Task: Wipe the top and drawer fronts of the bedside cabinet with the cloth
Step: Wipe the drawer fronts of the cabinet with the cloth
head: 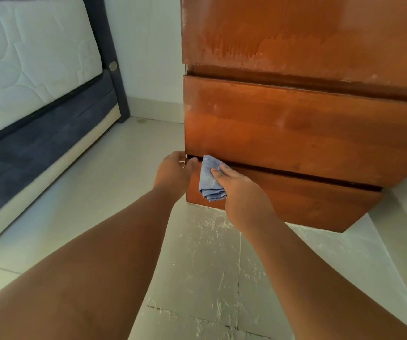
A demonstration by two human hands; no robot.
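Both forearms reached far across bare tiled floor (197,266), open between bed (38,119) at left and bedside cabinet (295,123) at right. Left hand (174,169) gripped the cabinet's near-left corner edge. Right hand (243,192) pressed a folded blue cloth (208,180), fingers spread flat, against the lowest drawer front (308,204). Upper fronts looked dusty, streaked.

pale tiled floor (75,229), white wall (146,57), quilted mattress (30,65) on dark bed frame (38,148)

We see a glossy reddish-brown wooden bedside cabinet (295,133), a soft folded pale-blue cloth (208,179), and a matt pale tiled floor (197,266) with rough patches.
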